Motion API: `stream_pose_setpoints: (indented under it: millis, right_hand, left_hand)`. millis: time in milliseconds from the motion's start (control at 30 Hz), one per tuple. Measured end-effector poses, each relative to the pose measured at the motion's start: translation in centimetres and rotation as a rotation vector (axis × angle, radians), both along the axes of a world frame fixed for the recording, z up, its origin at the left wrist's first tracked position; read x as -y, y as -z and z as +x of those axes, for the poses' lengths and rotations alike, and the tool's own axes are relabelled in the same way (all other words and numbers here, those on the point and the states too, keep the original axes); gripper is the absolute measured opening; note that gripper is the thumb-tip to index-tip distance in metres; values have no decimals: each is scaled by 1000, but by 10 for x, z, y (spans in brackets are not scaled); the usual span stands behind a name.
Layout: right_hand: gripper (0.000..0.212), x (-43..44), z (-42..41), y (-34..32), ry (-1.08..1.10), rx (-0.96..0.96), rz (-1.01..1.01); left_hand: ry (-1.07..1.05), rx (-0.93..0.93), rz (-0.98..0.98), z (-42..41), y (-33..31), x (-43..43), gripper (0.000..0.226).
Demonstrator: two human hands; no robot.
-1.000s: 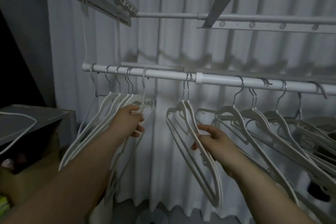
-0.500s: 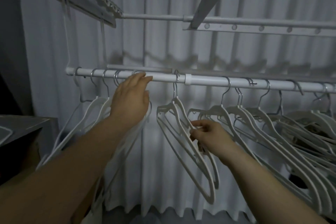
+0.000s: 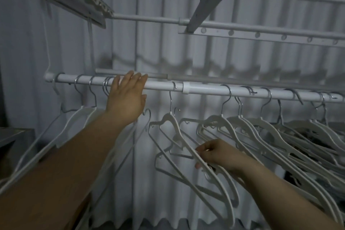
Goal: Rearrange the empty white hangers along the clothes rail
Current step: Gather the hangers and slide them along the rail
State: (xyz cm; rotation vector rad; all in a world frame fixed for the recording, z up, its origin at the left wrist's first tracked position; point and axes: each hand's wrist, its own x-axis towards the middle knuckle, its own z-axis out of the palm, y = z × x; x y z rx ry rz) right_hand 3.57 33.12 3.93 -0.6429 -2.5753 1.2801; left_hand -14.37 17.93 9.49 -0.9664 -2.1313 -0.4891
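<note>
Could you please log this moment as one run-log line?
left hand: open, fingers at clothes rail | right hand: pinching white hanger arm | rearranging: underway

Bare rail [image 3: 158, 86] stretch mid-left, hangers [image 3: 261, 122] packed right, seemingly tangled

A white clothes rail [image 3: 205, 90] crosses the middle of the frame. The left hand [image 3: 127, 97] reaches up at centre left, its straight fingers [image 3: 139, 78] laid over the rail beside a bunch of white hangers [image 3: 80, 115]. Lower, right of centre, the right hand [image 3: 216, 153] pinches the sloping arm of a lone hanger [image 3: 175, 125] hooked mid-rail. More hangers [image 3: 280, 132] crowd the right side.
</note>
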Motion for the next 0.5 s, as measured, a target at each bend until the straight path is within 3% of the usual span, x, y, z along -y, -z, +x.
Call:
stream_pose_setpoints:
  millis: [133, 233, 300, 400, 500]
  right_hand:
    - [7, 5, 25, 4, 73, 11, -77]
    - [13, 8, 49, 13, 90, 74, -102]
    - [14, 10, 65, 22, 112, 135, -57]
    - [18, 10, 89, 31, 117, 210, 22]
    - [41, 9, 108, 38, 111, 285, 70]
  left_hand:
    - [166, -87, 146, 28, 16, -9, 47]
    - [449, -166, 46, 70, 32, -20, 46]
    - [592, -31, -96, 99, 42, -20, 58]
    - [570, 57, -247, 117, 57, -16, 76]
    - [442, 52, -318, 118, 66, -6, 88]
